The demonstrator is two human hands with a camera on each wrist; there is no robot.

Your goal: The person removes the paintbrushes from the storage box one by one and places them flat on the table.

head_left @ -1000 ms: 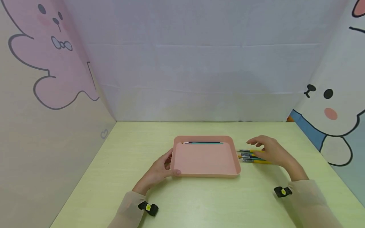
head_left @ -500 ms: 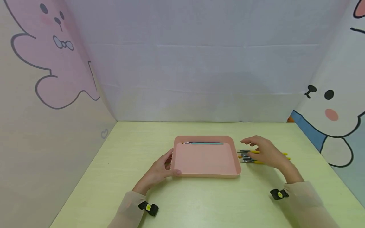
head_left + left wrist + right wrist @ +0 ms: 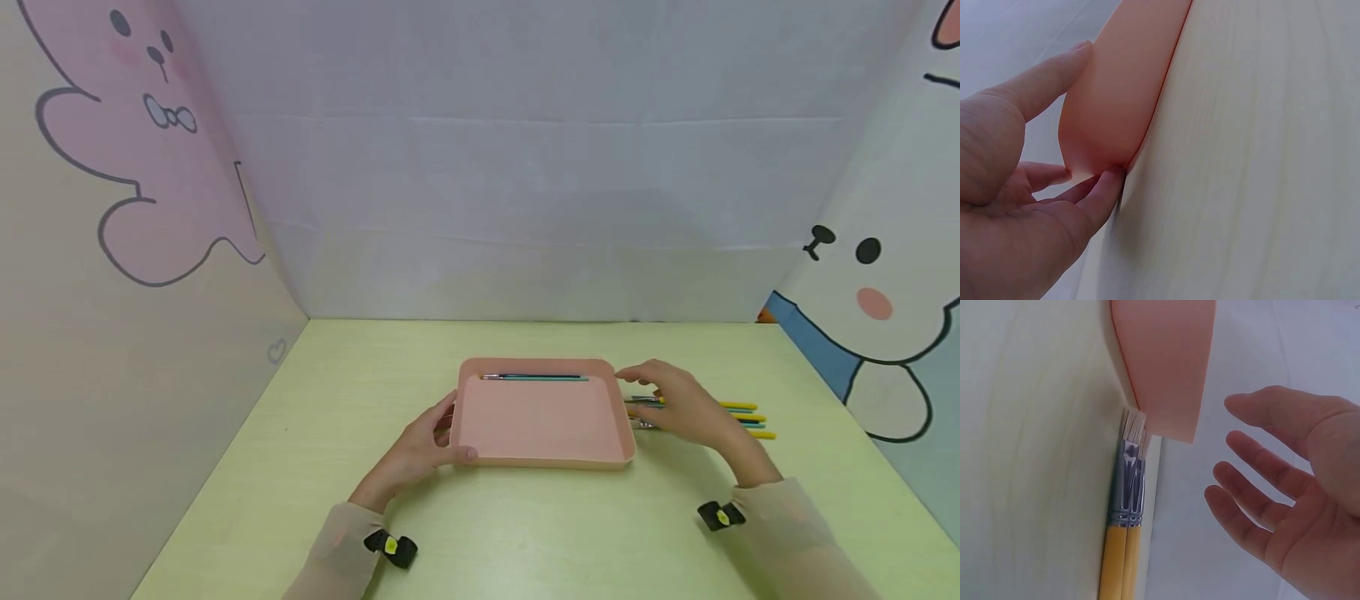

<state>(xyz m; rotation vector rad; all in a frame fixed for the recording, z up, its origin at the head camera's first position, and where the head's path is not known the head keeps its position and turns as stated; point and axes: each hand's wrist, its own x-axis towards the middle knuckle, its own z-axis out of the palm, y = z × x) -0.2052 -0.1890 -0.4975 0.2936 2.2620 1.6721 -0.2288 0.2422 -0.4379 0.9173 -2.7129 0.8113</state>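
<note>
A shallow pink tray [image 3: 540, 421] lies on the table, with two thin paintbrushes [image 3: 536, 378] along its back inner side, one dark-handled and one teal. My left hand [image 3: 420, 446] holds the tray's left front corner; in the left wrist view the thumb lies on the wall's upper edge and fingertips touch the corner low down. My right hand [image 3: 682, 408] hovers over several paintbrushes [image 3: 750, 417] beside the tray's right side, fingers loosely bent and holding nothing. Those brushes have yellow, teal and dark handles, bristles toward the tray; the hand covers their middles in the head view.
The pale yellow table [image 3: 540, 533] runs back to a white cloth backdrop [image 3: 525, 208]. Side panels with cartoon figures stand left and right. A black strap with a yellow patch [image 3: 391, 547] is worn on each wrist.
My right hand has moved left over the paintbrushes toward the tray's right edge, uncovering more of their handles. My left hand and the tray have stayed put.
</note>
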